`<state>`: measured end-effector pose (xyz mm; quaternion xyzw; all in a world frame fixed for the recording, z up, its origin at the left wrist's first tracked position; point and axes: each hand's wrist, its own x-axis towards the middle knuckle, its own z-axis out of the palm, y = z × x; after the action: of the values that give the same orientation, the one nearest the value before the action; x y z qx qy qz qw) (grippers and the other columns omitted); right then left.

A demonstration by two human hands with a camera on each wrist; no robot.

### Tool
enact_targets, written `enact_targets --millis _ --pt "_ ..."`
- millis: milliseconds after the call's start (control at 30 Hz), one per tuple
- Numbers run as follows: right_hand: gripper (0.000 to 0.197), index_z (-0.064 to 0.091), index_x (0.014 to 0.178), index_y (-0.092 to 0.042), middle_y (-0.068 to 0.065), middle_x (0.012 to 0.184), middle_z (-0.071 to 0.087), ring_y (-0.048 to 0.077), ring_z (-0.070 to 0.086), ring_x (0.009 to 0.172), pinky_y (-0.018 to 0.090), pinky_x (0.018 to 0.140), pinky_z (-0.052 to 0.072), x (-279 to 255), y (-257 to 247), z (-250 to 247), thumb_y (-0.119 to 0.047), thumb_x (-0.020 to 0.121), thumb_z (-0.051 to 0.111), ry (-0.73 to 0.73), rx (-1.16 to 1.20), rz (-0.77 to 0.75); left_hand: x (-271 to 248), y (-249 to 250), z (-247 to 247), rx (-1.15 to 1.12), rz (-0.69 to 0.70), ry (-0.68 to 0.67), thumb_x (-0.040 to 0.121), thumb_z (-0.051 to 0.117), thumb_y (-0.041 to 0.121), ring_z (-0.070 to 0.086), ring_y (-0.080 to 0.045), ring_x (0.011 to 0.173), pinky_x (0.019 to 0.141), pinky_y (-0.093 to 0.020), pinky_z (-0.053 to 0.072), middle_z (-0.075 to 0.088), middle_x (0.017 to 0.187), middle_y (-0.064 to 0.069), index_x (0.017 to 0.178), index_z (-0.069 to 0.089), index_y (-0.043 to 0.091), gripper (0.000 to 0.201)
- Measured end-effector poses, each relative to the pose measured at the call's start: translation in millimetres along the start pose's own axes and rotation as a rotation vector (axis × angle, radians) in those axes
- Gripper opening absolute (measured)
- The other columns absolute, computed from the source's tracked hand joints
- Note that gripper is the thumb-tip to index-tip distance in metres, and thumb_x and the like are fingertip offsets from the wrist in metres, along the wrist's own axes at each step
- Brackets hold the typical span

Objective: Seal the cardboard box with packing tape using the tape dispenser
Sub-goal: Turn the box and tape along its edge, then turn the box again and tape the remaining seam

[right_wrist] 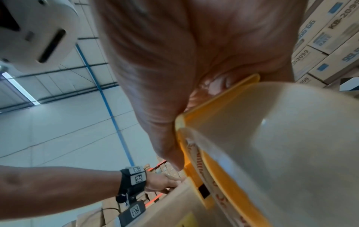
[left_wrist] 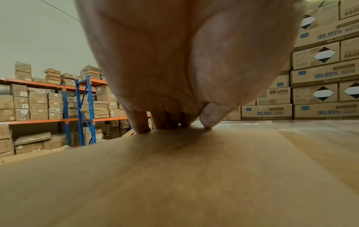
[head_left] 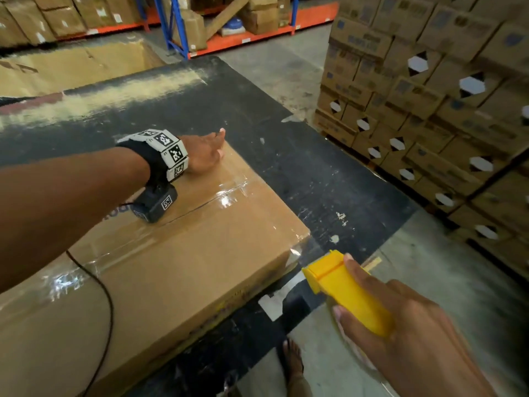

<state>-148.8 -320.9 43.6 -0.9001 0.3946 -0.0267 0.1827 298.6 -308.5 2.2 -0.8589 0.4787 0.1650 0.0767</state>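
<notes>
A large brown cardboard box [head_left: 186,267] lies flat on a black table, with shiny clear tape [head_left: 226,193] across its top seam and along the near edge. My left hand [head_left: 204,154] rests on the box top near its far edge. In the left wrist view the fingertips [left_wrist: 139,126] press down on the cardboard [left_wrist: 174,176]. My right hand [head_left: 415,333] grips a yellow tape dispenser [head_left: 346,287] just off the box's near right corner. The right wrist view shows the dispenser [right_wrist: 223,176] and its clear tape roll [right_wrist: 291,138] beside the box side [right_wrist: 174,207].
The black table [head_left: 286,144] extends beyond the box to the back and right. Stacked printed cartons [head_left: 429,110] stand close on the right. Blue and orange shelving [head_left: 177,27] holds boxes at the back. A foot [head_left: 293,359] stands on the floor below, and a cable [head_left: 106,310] trails over the box.
</notes>
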Motion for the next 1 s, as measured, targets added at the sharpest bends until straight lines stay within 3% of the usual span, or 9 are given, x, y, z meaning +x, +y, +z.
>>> enact_targets --millis 100,200,333,467,567,733,800,900,1000 --pt "0.07 0.038 0.146 -0.055 -0.003 0.076 0.056 0.025 0.067 0.09 0.034 0.069 0.046 15.2 2.8 19.4 -0.074 0.079 0.041 -0.148 0.002 0.024 -0.8 0.9 0.8 0.013 -0.006 0.022 0.106 0.018 0.037 0.016 -0.03 0.156 0.125 -0.042 0.016 0.006 0.17 -0.012 0.159 -0.011 0.011 0.066" --pt "0.06 0.048 0.143 -0.046 -0.001 0.121 0.07 0.022 0.062 0.118 0.033 0.092 0.045 20.7 16.8 46.1 -0.065 0.086 0.051 -0.275 -0.002 0.024 -3.5 4.0 -0.5 0.004 -0.034 0.014 0.106 0.021 0.038 0.016 -0.032 0.155 0.125 -0.041 0.013 0.006 0.17 -0.012 0.159 -0.012 0.014 0.067" --pt "0.057 0.057 0.131 -0.056 -0.024 0.125 0.069 0.003 0.064 0.116 0.022 0.094 0.047 7.8 45.0 61.5 -0.067 0.075 0.061 -0.281 0.31 0.042 -16.6 20.0 -11.4 0.001 -0.046 0.073 0.105 0.032 0.034 0.021 -0.035 0.154 0.124 -0.04 0.017 0.015 0.168 -0.014 0.161 -0.001 0.018 0.067" --pt "0.06 0.054 0.133 -0.057 -0.031 0.127 0.064 -0.006 0.06 0.116 0.012 0.094 0.043 4.3 60.4 57.1 -0.062 0.076 0.07 -0.135 0.441 -0.019 -71.0 86.8 -25.5 -0.029 0.259 0.18 0.094 0.038 0.054 0.041 -0.03 0.144 0.119 -0.04 0.03 0.042 0.158 -0.013 0.155 0.035 0.022 0.069" --pt "0.062 0.051 0.135 -0.057 -0.038 0.121 0.062 -0.015 0.056 0.11 0.002 0.085 0.041 2.3 67.2 51.6 -0.054 0.077 0.074 -0.047 0.547 -0.075 -112.9 143.6 -16.5 0.019 0.446 0.073 0.086 0.039 0.072 0.055 -0.023 0.128 0.109 -0.044 0.042 0.058 0.14 -0.002 0.143 0.051 0.035 0.068" --pt "0.069 0.046 0.14 -0.054 -0.04 0.13 0.054 -0.01 0.055 0.113 0.008 0.082 0.045 -4.7 72.8 42.0 -0.049 0.078 0.075 0.09 0.674 -0.185 -130.7 186.2 5.2 0.236 0.43 -0.02 0.085 0.054 0.051 0.06 -0.025 0.121 0.094 -0.041 0.052 0.062 0.131 -0.001 0.137 0.055 0.033 0.056" --pt "0.071 0.046 0.142 -0.051 -0.039 0.132 0.053 -0.009 0.054 0.117 0.006 0.083 0.043 -8.3 75.6 41.3 -0.045 0.078 0.077 0.137 0.728 -0.221 -135.8 191.0 2.8 0.114 0.387 0.011 0.085 0.06 0.045 0.06 -0.022 0.119 0.094 -0.038 0.051 0.063 0.129 0.0 0.14 0.053 0.032 0.057" --pt "0.074 0.044 0.144 -0.048 -0.035 0.137 0.051 -0.005 0.052 0.122 0.018 0.087 0.048 -13.6 78.9 39.0 -0.044 0.078 0.077 0.204 0.746 -0.275 -147.2 195.9 -2.5 -0.27 0.402 0.07 0.092 0.062 0.038 0.065 -0.01 0.11 0.098 -0.034 0.051 0.07 0.121 0.004 0.137 0.057 0.031 0.046" --pt "0.075 0.045 0.147 -0.041 -0.034 0.133 0.052 -0.001 0.054 0.121 0.024 0.087 0.05 -15.0 78.6 32.5 -0.043 0.079 0.078 0.276 0.759 -0.353 -163.0 204.7 -6.3 -0.757 0.344 -0.108 0.098 0.058 0.029 0.072 -0.018 0.1 0.095 -0.037 0.056 0.076 0.112 -0.003 0.132 0.062 0.024 0.035"
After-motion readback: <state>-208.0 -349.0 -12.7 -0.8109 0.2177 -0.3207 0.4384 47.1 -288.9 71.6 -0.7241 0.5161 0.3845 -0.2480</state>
